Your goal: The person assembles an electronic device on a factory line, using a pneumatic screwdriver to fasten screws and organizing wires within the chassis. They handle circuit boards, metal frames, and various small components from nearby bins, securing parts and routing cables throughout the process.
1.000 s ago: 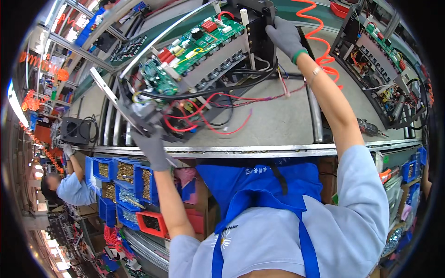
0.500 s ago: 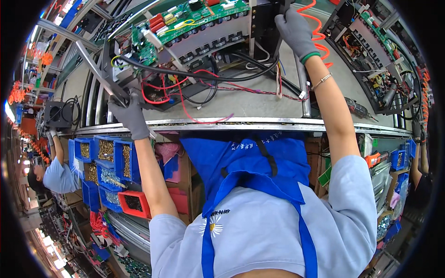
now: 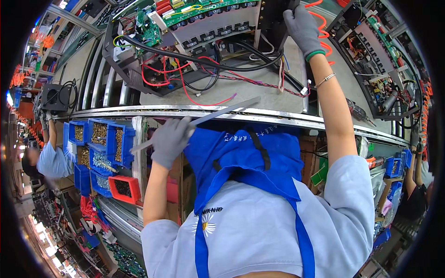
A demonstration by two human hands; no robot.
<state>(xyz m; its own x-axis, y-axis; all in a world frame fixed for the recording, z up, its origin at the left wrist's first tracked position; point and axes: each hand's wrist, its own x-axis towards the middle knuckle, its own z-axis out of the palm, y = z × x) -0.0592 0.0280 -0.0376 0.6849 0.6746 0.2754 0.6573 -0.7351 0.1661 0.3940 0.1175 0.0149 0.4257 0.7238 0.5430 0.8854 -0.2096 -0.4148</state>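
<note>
A long grey flat strip [image 3: 204, 119] is gripped in the gloved left hand [image 3: 170, 140], just left of the frame's centre, with the fingers clenched around it; the strip runs from lower left to upper right and ends over the metal edge of the workbench [image 3: 259, 92]. At the upper right, the gloved right hand [image 3: 302, 28] is closed on the dark upright part of the open electronic chassis [image 3: 194, 51] that lies across the top of the frame. Inside the chassis a green circuit board [image 3: 204, 8] is seen, and red and black wires [image 3: 185, 78] spill from it onto the grey bench surface. An orange coiled hose [image 3: 322, 28] hangs just beside the right wrist.

The bench is bounded by a bright metal rail [image 3: 139, 111] curving across the middle of the frame. Below it, at the left, blue parts bins [image 3: 99, 139] filled with small hardware and a red bin [image 3: 123, 189] are mounted. A second open chassis [image 3: 375, 60] stands at the upper right. At the far left edge another person [image 3: 48, 157] in a light blue shirt is seen reaching up to the same line, beside a black box [image 3: 55, 96]. Shelving and racks fill the room beyond.
</note>
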